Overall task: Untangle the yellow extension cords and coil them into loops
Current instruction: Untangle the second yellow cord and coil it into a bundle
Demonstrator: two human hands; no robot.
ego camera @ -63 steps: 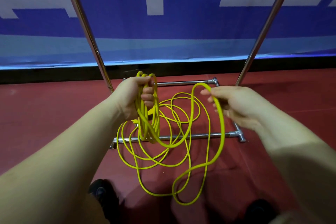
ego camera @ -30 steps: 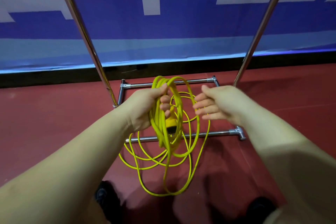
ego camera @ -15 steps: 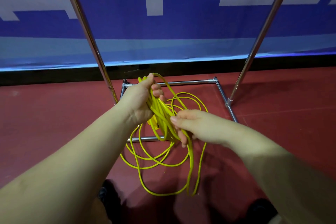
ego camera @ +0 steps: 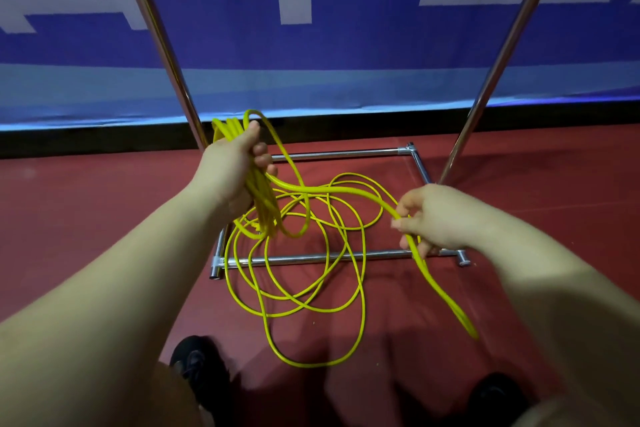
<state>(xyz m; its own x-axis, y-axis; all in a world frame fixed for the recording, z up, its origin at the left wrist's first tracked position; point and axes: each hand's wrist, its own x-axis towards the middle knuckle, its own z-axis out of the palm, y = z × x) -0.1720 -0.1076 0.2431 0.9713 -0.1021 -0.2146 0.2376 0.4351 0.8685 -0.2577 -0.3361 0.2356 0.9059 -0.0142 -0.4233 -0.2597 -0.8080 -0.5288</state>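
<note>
A yellow extension cord [ego camera: 311, 288] lies in loose overlapping loops on the red floor, across a metal rack base. My left hand [ego camera: 232, 170] is raised at centre left and grips a bundle of several coiled loops [ego camera: 263, 215] that hang down from the fist. One strand runs from that bundle to the right into my right hand [ego camera: 429, 218], which pinches it between fingers and thumb. Below the right hand the strand drops toward the lower right, blurred.
A chrome rack frame [ego camera: 339, 256] rests on the floor, with two slanted poles [ego camera: 162, 42] rising left and right. A blue and white banner [ego camera: 311, 28] hangs behind. My dark shoes [ego camera: 194, 367] show at the bottom edge.
My right hand left the bundle and moved right and outward, drawing a strand out from the left hand. The left hand rose slightly with the coils.
</note>
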